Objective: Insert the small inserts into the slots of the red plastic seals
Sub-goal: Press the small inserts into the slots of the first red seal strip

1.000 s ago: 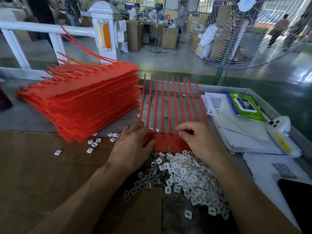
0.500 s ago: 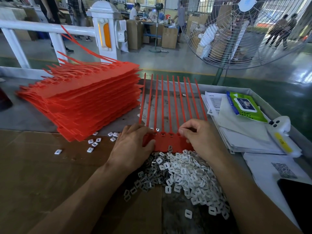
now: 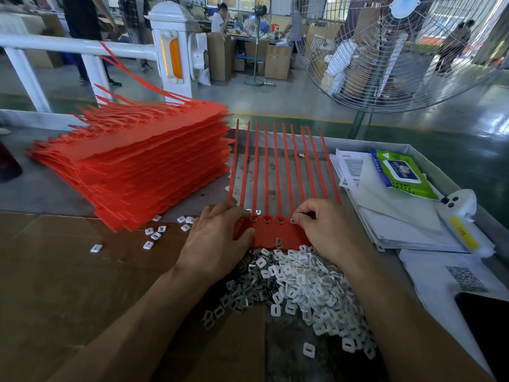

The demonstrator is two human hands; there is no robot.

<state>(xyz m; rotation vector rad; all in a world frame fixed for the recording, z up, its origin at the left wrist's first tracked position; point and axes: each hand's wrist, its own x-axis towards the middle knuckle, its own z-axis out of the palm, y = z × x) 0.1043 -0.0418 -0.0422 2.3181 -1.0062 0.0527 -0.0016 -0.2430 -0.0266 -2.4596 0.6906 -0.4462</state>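
Note:
A red seal strip (image 3: pixel 271 233) lies flat in front of me, its several thin tails (image 3: pixel 275 166) pointing away. My left hand (image 3: pixel 217 238) rests on the strip's left end, with fingers and thumb pressing it down. My right hand (image 3: pixel 326 230) is curled, and its fingertips pinch a small insert (image 3: pixel 294 221) at a slot towards the right of the row. One loose insert (image 3: pixel 278 242) lies on the strip's tab. A heap of white and grey inserts (image 3: pixel 303 288) sits just in front of the strip, between my forearms.
A tall stack of red seal strips (image 3: pixel 143 166) stands at the left, with a few stray inserts (image 3: pixel 154 235) beside it. Papers (image 3: pixel 385 216), a green wipes pack (image 3: pixel 399 175) and a white handheld device (image 3: pixel 460 216) lie at the right. A big fan (image 3: pixel 385 64) stands behind.
My right hand has shifted slightly right along the row of slots and curled tighter. The left hand and the strip have stayed in place.

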